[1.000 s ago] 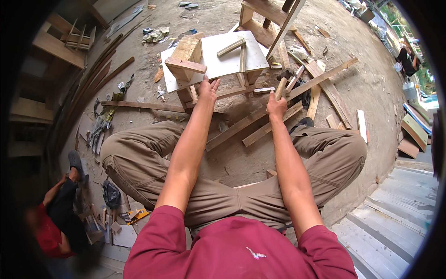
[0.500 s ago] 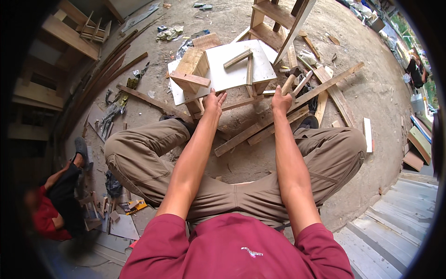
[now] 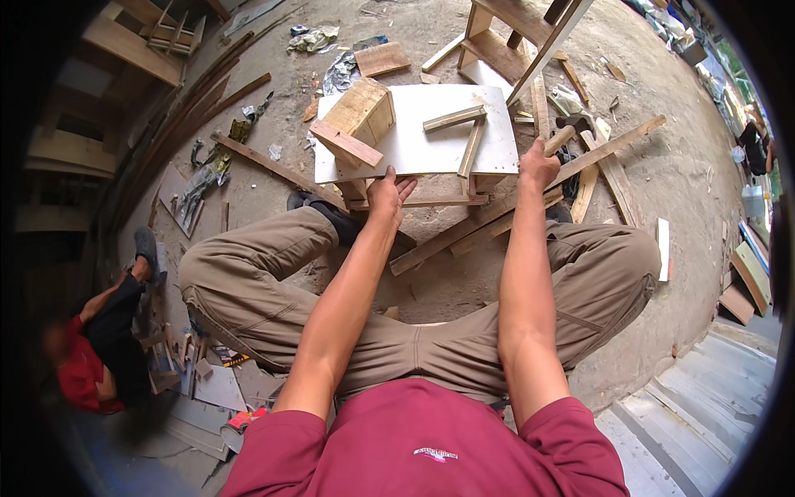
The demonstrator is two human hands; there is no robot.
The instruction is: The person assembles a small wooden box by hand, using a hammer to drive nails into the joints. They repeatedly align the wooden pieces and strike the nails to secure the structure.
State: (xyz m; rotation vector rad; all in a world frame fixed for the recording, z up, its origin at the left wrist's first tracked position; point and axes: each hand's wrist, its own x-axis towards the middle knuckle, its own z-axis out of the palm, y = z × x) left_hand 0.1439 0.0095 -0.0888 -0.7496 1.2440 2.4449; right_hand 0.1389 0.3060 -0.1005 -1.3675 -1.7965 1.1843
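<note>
My left hand (image 3: pixel 387 199) is at the near edge of a white board (image 3: pixel 410 153), its thumb touching the edge and its fingers stretched out below it. The board lies on a low wooden frame (image 3: pixel 439 201). My right hand (image 3: pixel 538 166) is closed round the wooden handle of a hammer (image 3: pixel 561 138), beside the board's right corner. The hammer's dark head is hard to make out against the clutter. On the board's left rest a wooden block (image 3: pixel 364 110) and a reddish wood strip (image 3: pixel 346 143). Two short joined strips (image 3: pixel 455 118) lie on its right.
Long timber pieces (image 3: pixel 609 149) lie crossed at the right. A wooden shelf unit (image 3: pixel 505 50) stands beyond the board. Another person in red (image 3: pixel 87 373) sits at the lower left among wood scraps. Corrugated metal sheeting (image 3: pixel 696 406) covers the lower right.
The white board has shifted right and nearer in the picture, turning a little, and the reddish strip now slants differently. My right hand has moved right with the hammer. My left hand stays at the board's edge.
</note>
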